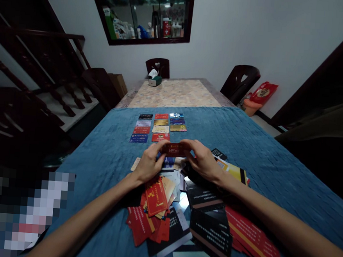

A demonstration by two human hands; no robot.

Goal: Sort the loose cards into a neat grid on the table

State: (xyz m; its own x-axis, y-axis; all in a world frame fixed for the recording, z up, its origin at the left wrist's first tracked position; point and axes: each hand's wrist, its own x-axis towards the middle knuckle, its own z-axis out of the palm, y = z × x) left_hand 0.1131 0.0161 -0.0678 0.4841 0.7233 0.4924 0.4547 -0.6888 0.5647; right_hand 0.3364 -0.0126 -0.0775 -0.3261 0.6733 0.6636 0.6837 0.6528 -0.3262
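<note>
Between my two hands I hold up a dark red VIP card (174, 150), its printed face toward me. My left hand (150, 162) pinches its left end and my right hand (201, 160) its right end. Beneath and in front of my wrists spreads a loose heap of cards: a bright red card (156, 196) on top at the left, black cards (206, 197) in the middle, red cards with an orange stripe (252, 236) at the right. Beyond my hands, several cards lie in neat columns, among them a blue card (138, 138) and a gold card (178, 128).
A blue cloth (105, 155) covers the near part of the table; the far part shows a patterned top (176, 91). A tissue box (155, 81) stands at the far end. Dark chairs (241, 82) stand around the table. An orange bin (251, 106) is on the floor at right.
</note>
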